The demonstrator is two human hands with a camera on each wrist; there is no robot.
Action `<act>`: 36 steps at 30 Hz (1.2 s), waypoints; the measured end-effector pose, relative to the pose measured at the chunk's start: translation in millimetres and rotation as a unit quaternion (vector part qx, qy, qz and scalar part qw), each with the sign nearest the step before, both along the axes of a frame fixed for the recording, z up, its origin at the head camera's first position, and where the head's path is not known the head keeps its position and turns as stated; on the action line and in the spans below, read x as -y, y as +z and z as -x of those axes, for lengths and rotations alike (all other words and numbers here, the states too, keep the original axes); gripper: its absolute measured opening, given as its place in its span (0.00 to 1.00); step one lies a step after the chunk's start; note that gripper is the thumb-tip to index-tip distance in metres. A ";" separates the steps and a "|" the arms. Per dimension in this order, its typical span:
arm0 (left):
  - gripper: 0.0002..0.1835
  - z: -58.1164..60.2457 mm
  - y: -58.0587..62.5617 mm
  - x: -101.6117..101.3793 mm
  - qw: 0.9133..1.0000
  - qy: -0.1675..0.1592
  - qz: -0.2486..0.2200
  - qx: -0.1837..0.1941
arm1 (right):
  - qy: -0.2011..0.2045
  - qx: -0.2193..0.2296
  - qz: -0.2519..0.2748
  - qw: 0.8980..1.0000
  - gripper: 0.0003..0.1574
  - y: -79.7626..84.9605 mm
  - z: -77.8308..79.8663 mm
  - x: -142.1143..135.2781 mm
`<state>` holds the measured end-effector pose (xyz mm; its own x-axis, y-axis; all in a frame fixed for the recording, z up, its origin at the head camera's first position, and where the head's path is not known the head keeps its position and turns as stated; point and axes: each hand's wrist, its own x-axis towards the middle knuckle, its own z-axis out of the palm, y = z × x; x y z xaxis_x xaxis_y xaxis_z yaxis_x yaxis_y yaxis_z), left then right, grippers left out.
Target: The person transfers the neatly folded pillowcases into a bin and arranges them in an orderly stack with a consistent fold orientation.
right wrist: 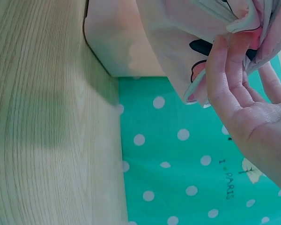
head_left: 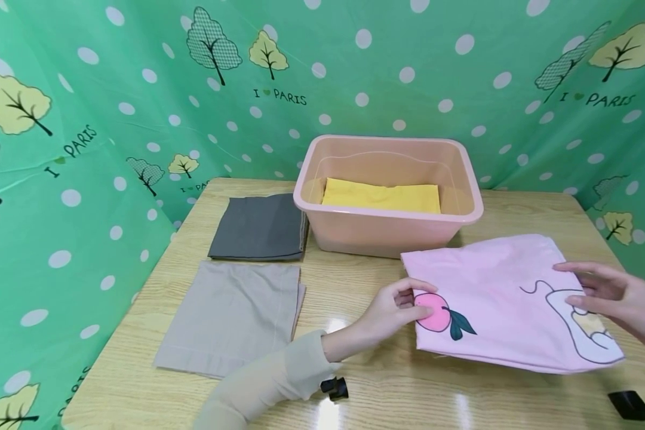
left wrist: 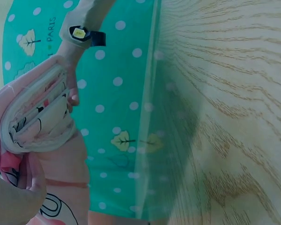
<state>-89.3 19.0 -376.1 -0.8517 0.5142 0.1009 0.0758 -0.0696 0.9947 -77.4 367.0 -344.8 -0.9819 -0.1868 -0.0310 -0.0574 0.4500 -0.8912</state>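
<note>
A folded pink garment [head_left: 494, 298], printed with a peach and a white cartoon figure, is held up over the table in front of the pink bin [head_left: 387, 230]. My left hand [head_left: 392, 307] pinches its left edge, thumb on top over the peach print. At the opposite edge my right hand [head_left: 618, 298] grips the cloth with thumb and fingers. Several stacked layers of the garment [left wrist: 37, 112] show in the left wrist view. From below, the right wrist view has the fingers of my right hand [right wrist: 248, 103] against the cloth's underside.
Inside the bin lies a folded yellow cloth [head_left: 381, 197]. Left of the bin are a folded dark grey cloth [head_left: 258, 227] and, nearer me, a folded light grey cloth [head_left: 231, 316]. A green dotted curtain [head_left: 355, 71] hangs behind the wooden table [head_left: 387, 394].
</note>
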 end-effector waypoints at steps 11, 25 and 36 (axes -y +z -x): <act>0.16 -4.5 15.7 22.0 1.000 0.007 0.008 0.025 | 0.031 -0.021 -0.004 0.999 0.30 -1.4 2.5 20.4; 0.15 4.0 2.8 46.2 1.000 0.015 0.018 0.007 | 0.053 0.000 0.034 0.998 0.30 -0.8 9.3 49.6; 0.15 3.9 4.2 68.6 0.999 0.025 0.024 0.001 | 0.050 0.013 0.006 0.999 0.27 3.3 11.8 73.2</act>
<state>-93.2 -49.6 -371.9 -0.8770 0.4746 0.0755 0.0766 -0.0171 0.9969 -89.3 293.8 -341.5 -0.9569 -0.2852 -0.0540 -0.0781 0.4320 -0.8985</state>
